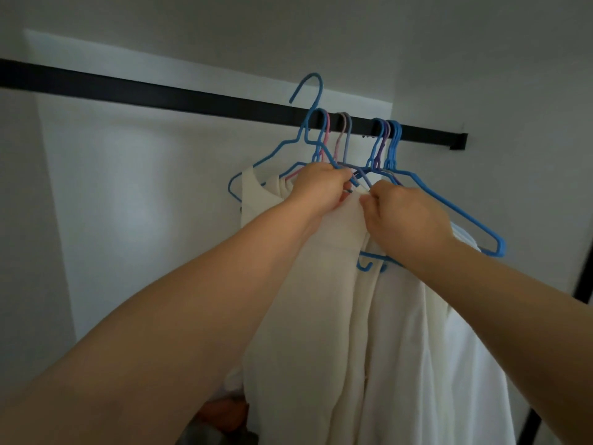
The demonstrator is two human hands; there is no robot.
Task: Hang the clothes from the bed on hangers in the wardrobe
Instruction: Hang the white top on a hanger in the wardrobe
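A cream garment (pixel 321 300) hangs in front of me below the black wardrobe rail (pixel 160 94). My left hand (pixel 321 187) grips its upper edge together with a blue hanger (pixel 301 133), whose hook rises above the rail, off it. My right hand (pixel 404 216) pinches the same cloth edge right beside the left hand. A white garment (pixel 465 364) hangs to the right, behind my right forearm. Several blue, pink and purple hangers (pixel 385 142) hook over the rail above my hands.
The white wardrobe back wall (pixel 144 203) fills the left side. The rail ends at a black bracket (pixel 459 141) on the right wall. A black frame post (pixel 584 277) runs down the right edge. Something dark and brownish (pixel 224 415) lies low at the bottom.
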